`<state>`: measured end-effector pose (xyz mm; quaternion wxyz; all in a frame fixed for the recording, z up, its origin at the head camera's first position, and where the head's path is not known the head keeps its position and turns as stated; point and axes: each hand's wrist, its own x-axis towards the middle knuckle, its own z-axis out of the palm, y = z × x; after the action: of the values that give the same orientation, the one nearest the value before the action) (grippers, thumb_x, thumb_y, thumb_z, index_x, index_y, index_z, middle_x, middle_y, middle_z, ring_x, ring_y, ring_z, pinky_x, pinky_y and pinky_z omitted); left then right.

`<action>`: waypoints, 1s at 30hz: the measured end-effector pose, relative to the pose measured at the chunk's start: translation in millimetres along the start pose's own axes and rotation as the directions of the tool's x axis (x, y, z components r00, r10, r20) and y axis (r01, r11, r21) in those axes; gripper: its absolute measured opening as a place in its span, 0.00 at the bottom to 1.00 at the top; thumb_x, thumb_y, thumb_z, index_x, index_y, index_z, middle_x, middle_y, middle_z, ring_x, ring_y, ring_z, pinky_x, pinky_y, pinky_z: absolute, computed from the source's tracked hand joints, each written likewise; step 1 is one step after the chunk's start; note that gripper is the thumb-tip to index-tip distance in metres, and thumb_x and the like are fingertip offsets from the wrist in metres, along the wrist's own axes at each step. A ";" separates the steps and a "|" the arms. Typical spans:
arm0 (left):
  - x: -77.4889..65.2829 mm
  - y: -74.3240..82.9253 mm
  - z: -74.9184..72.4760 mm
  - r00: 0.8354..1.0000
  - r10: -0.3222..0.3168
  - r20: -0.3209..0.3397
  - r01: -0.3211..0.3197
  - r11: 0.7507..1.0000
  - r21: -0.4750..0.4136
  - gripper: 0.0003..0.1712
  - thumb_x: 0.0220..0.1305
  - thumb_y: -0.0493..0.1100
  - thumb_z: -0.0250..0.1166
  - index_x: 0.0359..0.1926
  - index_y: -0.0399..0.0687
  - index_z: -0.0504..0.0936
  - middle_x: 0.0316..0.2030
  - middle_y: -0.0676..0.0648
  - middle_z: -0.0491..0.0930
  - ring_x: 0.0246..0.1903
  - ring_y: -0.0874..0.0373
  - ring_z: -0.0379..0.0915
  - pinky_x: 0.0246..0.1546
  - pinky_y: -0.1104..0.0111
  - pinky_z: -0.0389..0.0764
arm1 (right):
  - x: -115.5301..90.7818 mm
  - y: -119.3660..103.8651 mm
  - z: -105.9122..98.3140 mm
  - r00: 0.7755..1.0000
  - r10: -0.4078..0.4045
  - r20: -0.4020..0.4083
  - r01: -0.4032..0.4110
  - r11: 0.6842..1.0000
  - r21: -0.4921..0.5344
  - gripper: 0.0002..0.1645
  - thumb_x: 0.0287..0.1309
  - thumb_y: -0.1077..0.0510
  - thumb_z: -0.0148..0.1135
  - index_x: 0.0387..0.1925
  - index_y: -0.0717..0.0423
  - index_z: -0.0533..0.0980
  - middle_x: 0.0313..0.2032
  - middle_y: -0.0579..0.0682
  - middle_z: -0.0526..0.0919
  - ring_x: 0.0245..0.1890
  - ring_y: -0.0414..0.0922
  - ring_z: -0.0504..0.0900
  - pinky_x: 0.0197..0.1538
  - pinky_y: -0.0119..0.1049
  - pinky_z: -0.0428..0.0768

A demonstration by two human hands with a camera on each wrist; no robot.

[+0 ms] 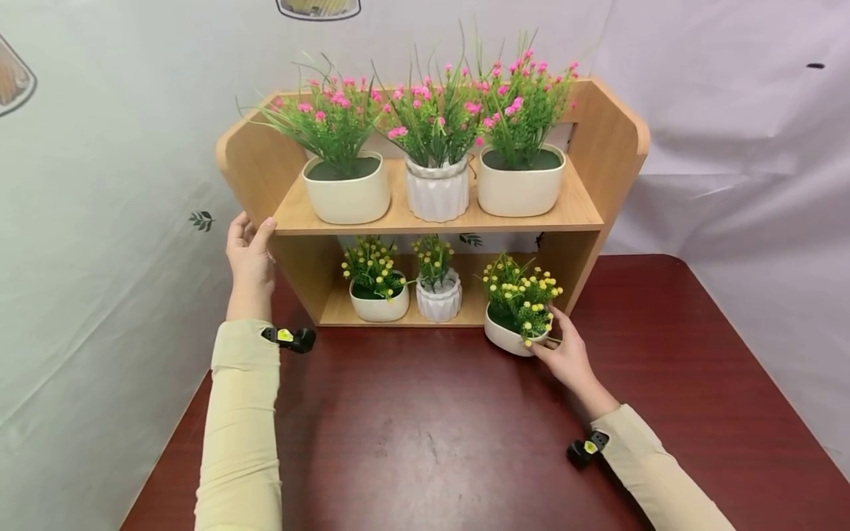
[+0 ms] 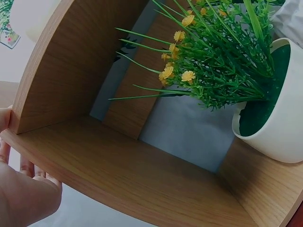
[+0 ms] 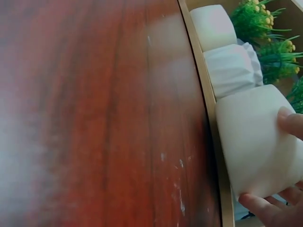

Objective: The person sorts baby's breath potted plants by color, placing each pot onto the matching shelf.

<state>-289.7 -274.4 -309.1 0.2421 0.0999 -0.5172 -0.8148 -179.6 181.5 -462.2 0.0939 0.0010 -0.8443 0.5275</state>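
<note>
A two-tier wooden shelf stands at the back of the table. My left hand grips its left side panel at the middle board, thumb in front; the left wrist view shows the fingers behind that panel. My right hand holds a white oval flowerpot with yellow flowers by its right side. That pot sits at the right end of the lower tier, jutting past the front edge. In the right wrist view the thumb and fingers span the pot's wall.
On the lower tier stand another white oval pot and a ribbed white pot, both with yellow flowers. Above are pink-flowered plants in a left oval pot, a ribbed pot and a right oval pot. The dark red table spreads in front.
</note>
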 end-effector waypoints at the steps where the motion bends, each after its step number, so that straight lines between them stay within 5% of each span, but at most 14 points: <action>1: -0.1 0.0 0.3 1.000 -0.002 0.001 0.002 1.000 0.003 0.18 0.59 0.33 0.65 0.50 0.52 0.78 0.49 0.50 0.74 0.56 0.55 0.68 0.62 0.63 0.65 | 1.6 -0.4 0.1 1.000 0.018 0.004 -0.018 1.000 0.012 0.49 0.47 0.70 0.69 0.68 0.68 0.53 0.63 0.67 0.63 0.55 0.59 0.73 0.50 0.35 0.79; 5: -0.3 -0.2 1.3 1.000 0.002 0.005 -0.002 1.000 -0.002 0.18 0.59 0.32 0.65 0.49 0.52 0.78 0.48 0.50 0.74 0.56 0.55 0.68 0.62 0.64 0.65 | 7.7 -0.9 -0.3 0.996 0.083 0.013 -0.084 0.996 0.042 0.50 0.49 0.67 0.69 0.68 0.70 0.50 0.57 0.70 0.64 0.54 0.59 0.72 0.49 0.25 0.77; 11: -0.4 0.4 2.9 1.000 0.021 0.012 -0.020 0.999 -0.025 0.17 0.59 0.31 0.64 0.48 0.51 0.79 0.46 0.50 0.74 0.54 0.56 0.69 0.61 0.64 0.67 | 15.3 1.7 1.0 0.998 0.067 0.011 -0.068 0.997 0.042 0.47 0.50 0.66 0.68 0.68 0.68 0.53 0.58 0.70 0.66 0.54 0.60 0.73 0.56 0.46 0.75; 16: 0.5 0.3 2.7 0.999 0.030 0.013 -0.029 0.998 -0.055 0.17 0.59 0.30 0.64 0.47 0.50 0.79 0.45 0.50 0.75 0.52 0.57 0.69 0.58 0.65 0.68 | 18.1 2.7 4.8 0.996 0.086 -0.016 -0.085 0.995 0.054 0.45 0.52 0.65 0.67 0.68 0.66 0.55 0.56 0.67 0.69 0.56 0.57 0.72 0.58 0.50 0.73; 24: 1.8 0.1 1.5 1.000 0.018 0.007 -0.018 0.998 -0.057 0.17 0.58 0.30 0.64 0.47 0.50 0.79 0.46 0.49 0.74 0.53 0.56 0.69 0.59 0.64 0.67 | 15.2 -2.4 18.5 0.968 0.066 -0.240 -0.069 0.998 -0.004 0.35 0.51 0.63 0.68 0.59 0.72 0.65 0.52 0.68 0.72 0.52 0.59 0.75 0.44 0.25 0.78; 30: 1.6 -1.8 0.6 1.000 0.017 0.008 -0.016 0.998 -0.058 0.17 0.59 0.31 0.64 0.48 0.50 0.79 0.46 0.49 0.74 0.52 0.56 0.69 0.59 0.64 0.67 | 14.8 -6.9 32.1 0.970 0.062 -0.236 -0.068 0.998 -0.018 0.43 0.51 0.60 0.69 0.63 0.74 0.58 0.55 0.71 0.65 0.52 0.61 0.70 0.53 0.49 0.77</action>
<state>-291.9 -274.1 -310.2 0.2493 0.0851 -0.4954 -0.8278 -198.5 151.3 -467.3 0.1761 -0.0903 -0.8336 0.5158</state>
